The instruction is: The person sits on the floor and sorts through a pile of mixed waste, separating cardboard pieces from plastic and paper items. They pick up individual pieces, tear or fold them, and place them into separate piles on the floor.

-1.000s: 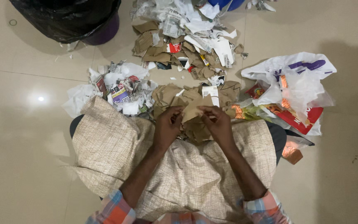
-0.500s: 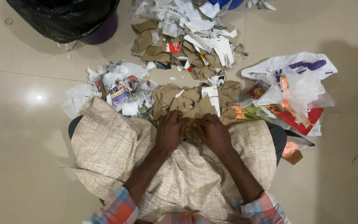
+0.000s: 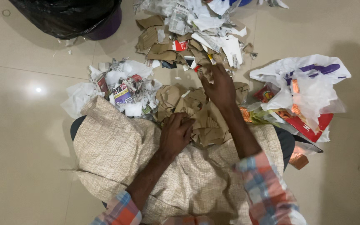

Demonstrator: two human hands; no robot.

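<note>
I am resting my left hand [image 3: 176, 133], fingers curled, on torn brown cardboard scraps [image 3: 207, 121]; my right hand [image 3: 218, 86] is pinching a small brown cardboard piece [image 3: 205, 71].

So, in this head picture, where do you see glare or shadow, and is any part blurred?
Head view: a small bright glare spot sits on the glossy floor tile at left; a broad soft shadow darkens the floor at far right; the right hand over the brown cardboard scraps is slightly motion-blurred; the left hand looks sharper.
</note>
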